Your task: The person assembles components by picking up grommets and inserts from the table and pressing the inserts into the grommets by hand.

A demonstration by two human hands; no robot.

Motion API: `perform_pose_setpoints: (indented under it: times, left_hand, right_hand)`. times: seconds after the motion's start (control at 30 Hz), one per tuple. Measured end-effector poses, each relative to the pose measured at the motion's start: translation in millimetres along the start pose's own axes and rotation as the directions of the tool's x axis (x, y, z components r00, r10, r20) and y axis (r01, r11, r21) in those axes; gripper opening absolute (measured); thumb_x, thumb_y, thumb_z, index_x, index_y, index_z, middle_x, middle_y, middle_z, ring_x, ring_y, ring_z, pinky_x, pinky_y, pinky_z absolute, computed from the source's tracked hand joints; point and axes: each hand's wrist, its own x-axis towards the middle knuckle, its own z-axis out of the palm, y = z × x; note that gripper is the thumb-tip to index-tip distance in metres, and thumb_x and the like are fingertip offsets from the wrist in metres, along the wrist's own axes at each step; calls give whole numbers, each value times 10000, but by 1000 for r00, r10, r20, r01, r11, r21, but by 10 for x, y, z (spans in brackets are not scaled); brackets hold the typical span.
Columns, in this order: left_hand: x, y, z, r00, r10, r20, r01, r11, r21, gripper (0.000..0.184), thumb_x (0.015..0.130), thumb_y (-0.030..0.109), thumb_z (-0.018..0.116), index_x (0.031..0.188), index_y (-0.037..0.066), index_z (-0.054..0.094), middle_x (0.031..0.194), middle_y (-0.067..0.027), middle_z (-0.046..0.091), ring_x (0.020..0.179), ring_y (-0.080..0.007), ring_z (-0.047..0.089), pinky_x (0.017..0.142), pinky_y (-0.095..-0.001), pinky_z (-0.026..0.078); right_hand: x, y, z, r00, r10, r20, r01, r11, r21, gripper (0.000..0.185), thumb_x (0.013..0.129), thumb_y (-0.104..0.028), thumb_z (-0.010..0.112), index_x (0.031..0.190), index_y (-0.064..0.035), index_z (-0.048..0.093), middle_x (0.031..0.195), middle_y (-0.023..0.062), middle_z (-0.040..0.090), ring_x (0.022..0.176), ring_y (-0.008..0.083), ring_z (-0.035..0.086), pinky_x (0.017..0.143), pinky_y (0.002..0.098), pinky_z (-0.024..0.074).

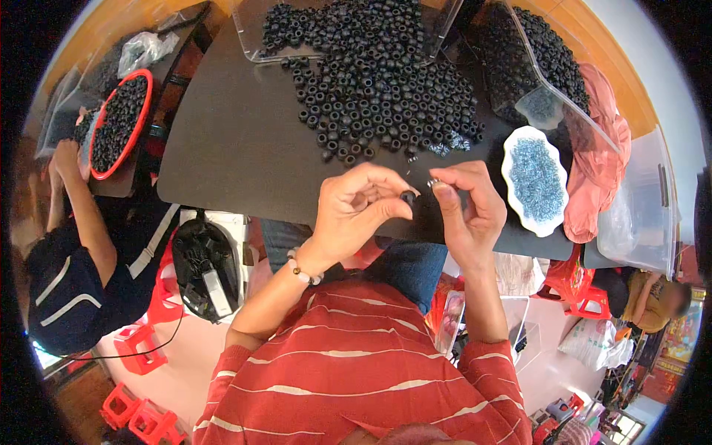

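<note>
My left hand (363,204), with a beaded bracelet on its wrist, pinches a small black ring-shaped piece (408,197) between thumb and forefinger. Close by on the right, my right hand (469,208) is closed on a tiny shiny piece (433,182) at its fingertips; its exact kind is too small to tell. The two pieces are apart. Beyond my hands spreads a large pile of black ring-shaped pieces (386,89) with holes. Several small clear pieces (451,143) lie at its near edge. A white scalloped dish (512,174) of small bluish clear pieces stands right of my right hand.
The dark table (230,141) carries a clear bin (259,58) at the back and another clear bin (549,81) of black pieces at right. Pink cloth (597,170) lies beside it. At left, another person (81,259) works by a red-rimmed basket (141,122).
</note>
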Motion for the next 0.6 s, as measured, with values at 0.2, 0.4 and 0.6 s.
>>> perform_pose_setpoints:
  times: [0.2, 0.4, 0.6]
  left_hand:
    - [-174, 53, 46, 996, -67, -66, 58, 990, -125, 185, 828, -21, 677, 1007, -37, 631, 934, -119, 682, 812, -141, 663, 749, -266, 552]
    - [-242, 16, 109, 993, -10, -120, -2, 995, -100, 181, 839, 9, 677, 1009, -38, 639, 893, -99, 674, 767, -131, 651, 704, -252, 544]
    - [-351, -18, 125, 981, -93, -171, 80, 994, -78, 184, 865, 66, 667, 1024, -23, 641, 870, -86, 673, 730, -116, 643, 637, -225, 525]
  right_hand:
    - [-52, -149, -33, 995, -88, 55, 90, 995, -32, 191, 742, 16, 694, 918, -57, 687, 817, 74, 633, 756, 228, 566, 694, 317, 451]
    - [-121, -217, -22, 967, -229, 115, 243, 960, -136, 276, 684, 17, 719, 937, -89, 690, 819, 47, 620, 741, 231, 544, 664, 329, 450]
    - [-204, -239, 21, 931, -321, 171, 356, 902, -246, 359, 640, 23, 714, 980, -92, 692, 842, 29, 603, 741, 237, 527, 648, 325, 458]
